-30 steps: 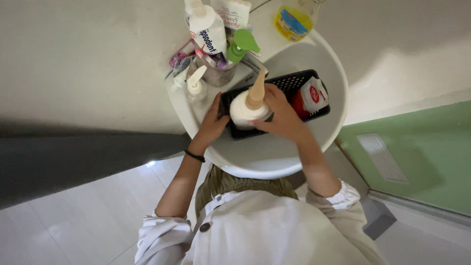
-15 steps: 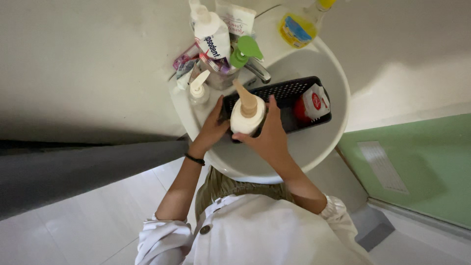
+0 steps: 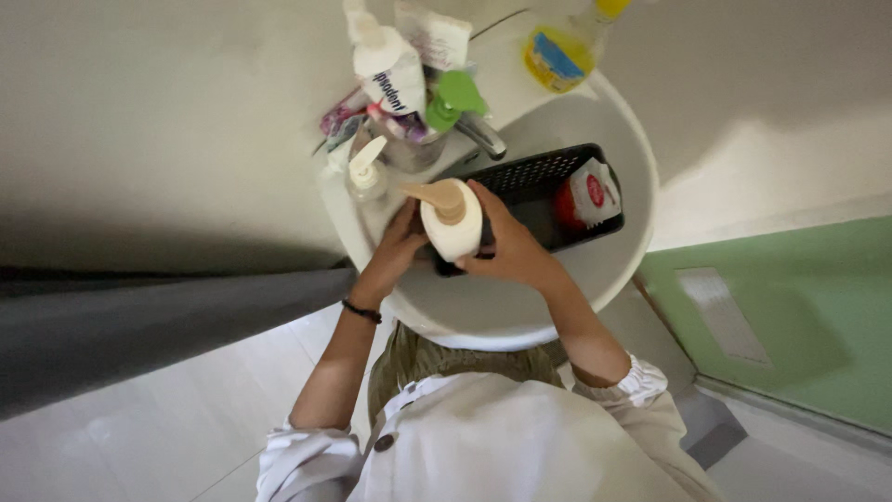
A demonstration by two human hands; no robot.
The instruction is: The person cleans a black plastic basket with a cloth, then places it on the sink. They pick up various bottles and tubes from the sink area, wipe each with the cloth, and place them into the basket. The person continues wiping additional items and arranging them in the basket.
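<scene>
Head view: white plastic pump bottle with tan pump head (image 3: 452, 218) upright over the near-left end of the black perforated plastic basket (image 3: 548, 186) in the white round washbasin (image 3: 520, 307). Right hand (image 3: 509, 249) clamped around its body; left hand (image 3: 400, 246) fingers curled against its left side. Likely rigid, smooth, slippery if wet, weighty if full; grip the body, not the pump.

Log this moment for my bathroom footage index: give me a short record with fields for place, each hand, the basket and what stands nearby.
place: round white sink
right hand: grips a cream pump bottle
left hand: on the bottle's other side, at the basket's end
black basket: lies in the basin, holds a red and white packet
nearby: green pump bottle, small clear pump bottle, yellow bottle, tap
</scene>
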